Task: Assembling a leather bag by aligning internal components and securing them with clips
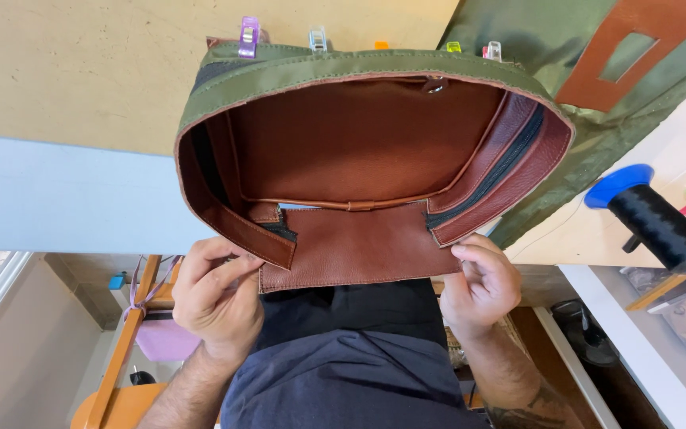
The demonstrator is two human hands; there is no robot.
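I hold up a half-sewn bag (pixel 359 151) of brown leather with an olive green fabric rim, its open side facing me. My left hand (pixel 216 298) pinches the lower left corner of the brown leather flap (pixel 351 246). My right hand (pixel 478 282) grips the flap's lower right corner. A dark zipper (pixel 490 179) runs along the bag's right inner wall. Several small coloured clips, purple (pixel 248 36), blue (pixel 317 37) and others, sit along the top green edge.
A spool of black thread with blue ends (pixel 660 222) lies on a white table (pixel 597 230) at right. More green fabric with a brown leather patch (pixel 629 48) lies at top right. A wooden stand (pixel 132 318) is at lower left.
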